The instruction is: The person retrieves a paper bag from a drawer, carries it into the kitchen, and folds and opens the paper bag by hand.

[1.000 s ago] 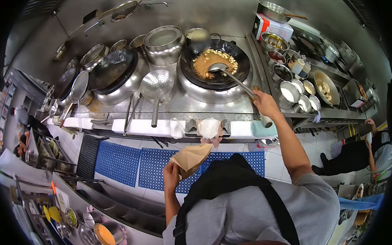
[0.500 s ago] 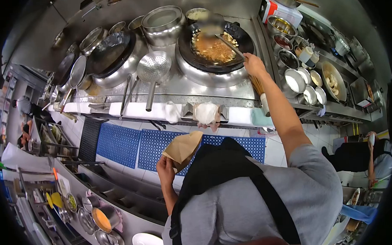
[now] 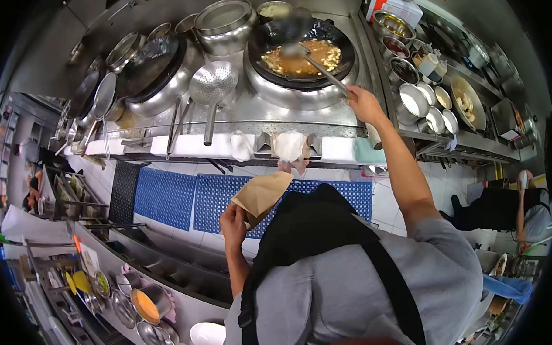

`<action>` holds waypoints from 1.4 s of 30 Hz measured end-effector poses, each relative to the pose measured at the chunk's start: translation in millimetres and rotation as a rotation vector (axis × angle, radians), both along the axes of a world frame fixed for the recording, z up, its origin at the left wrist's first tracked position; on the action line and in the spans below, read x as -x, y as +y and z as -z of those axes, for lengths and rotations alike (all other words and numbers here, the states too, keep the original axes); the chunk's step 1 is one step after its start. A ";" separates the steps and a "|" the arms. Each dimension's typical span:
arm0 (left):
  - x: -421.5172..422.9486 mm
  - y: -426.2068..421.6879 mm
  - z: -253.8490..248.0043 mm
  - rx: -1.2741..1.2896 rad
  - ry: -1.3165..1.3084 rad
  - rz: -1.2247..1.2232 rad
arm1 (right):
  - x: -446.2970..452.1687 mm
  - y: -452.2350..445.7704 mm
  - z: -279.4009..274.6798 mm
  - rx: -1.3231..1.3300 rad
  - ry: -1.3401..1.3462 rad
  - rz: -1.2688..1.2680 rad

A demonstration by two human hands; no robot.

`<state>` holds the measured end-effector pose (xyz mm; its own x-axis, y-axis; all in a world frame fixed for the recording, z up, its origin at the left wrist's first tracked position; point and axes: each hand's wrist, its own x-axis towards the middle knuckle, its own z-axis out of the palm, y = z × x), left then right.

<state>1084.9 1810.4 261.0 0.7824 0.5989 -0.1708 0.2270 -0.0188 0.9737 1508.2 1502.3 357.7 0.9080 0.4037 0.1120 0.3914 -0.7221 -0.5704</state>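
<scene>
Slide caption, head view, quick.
Right hand holds a long-handled metal ladle over a round black wok; left hand, a creased brown sheet.

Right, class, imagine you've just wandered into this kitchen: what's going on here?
A person in a grey shirt and black apron is working at a steel stove. The right hand grips a long-handled metal ladle reaching into a round black wok of brown sauce with pale pieces; the ladle's far end is blurred. The left hand holds a tan folded sheet, cloth or paper, away from the stove.
</scene>
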 end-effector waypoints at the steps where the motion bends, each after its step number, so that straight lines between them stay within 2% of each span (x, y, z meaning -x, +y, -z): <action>1: -1.8 1.9 0.9 0.030 -0.005 0.015 | 8.9 -7.1 0.3 -0.030 0.018 0.001; 8: -20.7 2.2 -5.4 0.047 -0.001 0.132 | 74.1 -45.7 -46.2 -0.042 0.092 0.090; 10: -24.2 6.9 -5.8 -0.021 0.087 0.198 | 80.6 -66.5 -42.7 -0.143 0.113 0.084; 14: -32.6 1.1 -11.0 0.036 0.018 0.177 | 112.0 -93.3 -70.5 -0.269 0.117 0.083; 17: -33.0 5.4 -1.9 -0.021 0.030 0.206 | 118.9 -104.6 -86.7 -0.226 0.167 0.101; 18: -33.3 6.7 2.3 -0.085 0.042 0.229 | 114.1 -108.0 -80.8 -0.214 0.184 0.102; 24: -35.6 -7.4 -5.6 0.003 0.039 0.194 | 78.0 -73.1 -44.2 -0.099 0.103 0.105; 27: -32.3 -11.8 -2.1 -0.049 -0.041 0.178 | 54.7 -48.4 -35.3 -0.045 0.070 0.115; 31: -22.3 -18.5 -14.8 -0.058 0.093 0.139 | 21.1 -20.9 -12.3 0.029 0.004 0.129; 33: -16.2 -17.2 -2.0 -0.094 0.058 0.123 | 1.6 -6.8 0.0 0.081 -0.018 0.140; 37: -9.7 -25.4 -11.0 -0.022 0.114 0.067 | -30.6 10.4 8.8 0.055 -0.049 0.148; 42: 4.7 -20.7 4.4 -0.054 0.088 0.039 | -68.5 21.2 14.1 0.024 -0.087 0.163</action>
<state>1080.2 1789.7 256.6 0.7889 0.5782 -0.2083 0.3100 -0.0817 0.9472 1576.8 1523.5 343.5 0.9491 0.2552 0.1848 0.3148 -0.7932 -0.5213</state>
